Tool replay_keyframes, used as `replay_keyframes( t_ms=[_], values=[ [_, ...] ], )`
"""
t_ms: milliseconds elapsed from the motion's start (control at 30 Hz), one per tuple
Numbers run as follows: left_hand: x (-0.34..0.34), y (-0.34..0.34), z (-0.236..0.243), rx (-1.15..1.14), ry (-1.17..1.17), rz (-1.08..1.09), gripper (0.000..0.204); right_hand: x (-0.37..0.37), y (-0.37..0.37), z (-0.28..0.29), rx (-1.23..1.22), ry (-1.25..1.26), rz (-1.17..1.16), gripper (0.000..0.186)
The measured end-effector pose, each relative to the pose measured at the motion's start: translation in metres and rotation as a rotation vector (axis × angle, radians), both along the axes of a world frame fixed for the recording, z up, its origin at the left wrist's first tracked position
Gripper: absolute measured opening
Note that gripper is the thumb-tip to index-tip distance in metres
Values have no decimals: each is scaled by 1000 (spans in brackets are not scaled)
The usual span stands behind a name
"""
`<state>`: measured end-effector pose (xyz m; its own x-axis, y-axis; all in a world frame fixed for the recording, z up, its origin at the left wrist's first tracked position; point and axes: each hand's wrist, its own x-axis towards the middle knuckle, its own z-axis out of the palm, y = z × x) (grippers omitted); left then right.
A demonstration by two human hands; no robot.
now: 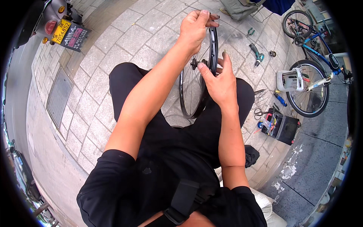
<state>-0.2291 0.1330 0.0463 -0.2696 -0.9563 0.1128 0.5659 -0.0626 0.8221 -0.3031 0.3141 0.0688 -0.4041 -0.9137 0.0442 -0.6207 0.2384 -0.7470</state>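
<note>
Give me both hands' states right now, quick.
Left hand: closed, holding the bicycle wheel near its top.
Right hand: thumb and fingers spread at the wheel; whether it grips cannot be told.

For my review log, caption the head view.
Left hand at the far rim, right hand near the hub of a tyreless bicycle wheel.

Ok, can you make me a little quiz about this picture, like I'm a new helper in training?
1. Which hand is nearer the hub of the spoked bicycle wheel?
2. True or false: the cordless drill is inside the black toolbox.
3. What colour is the frame of the bicycle at the picture's right? A red, B blue, C yellow.

Key:
1. The right hand.
2. False; it lies on the paving.
3. B.
</note>
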Motion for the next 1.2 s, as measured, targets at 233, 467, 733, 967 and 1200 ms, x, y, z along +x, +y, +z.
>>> replay_keyframes(
  t_ms=[233, 467, 733, 967, 1200],
  values=[
    [83, -26, -84, 343, 171, 496, 24, -47, -13, -35, -114, -198, -135, 63],
    [92, 32, -209, 715, -58, 414, 24, -90, -9, -49, -98, -296, -172, 64],
    [61, 48, -235, 808, 36, 382, 23, -85, -2, -43, -86, -247, -142, 60],
    [39, 35, -242, 819, 12, 407, 25, -88, 7, -49, -112, -236, -151, 50],
    [27, 37, -244, 844, -2, 407, 24, -85, 12, -50, -104, -249, -175, 58]
  ],
)
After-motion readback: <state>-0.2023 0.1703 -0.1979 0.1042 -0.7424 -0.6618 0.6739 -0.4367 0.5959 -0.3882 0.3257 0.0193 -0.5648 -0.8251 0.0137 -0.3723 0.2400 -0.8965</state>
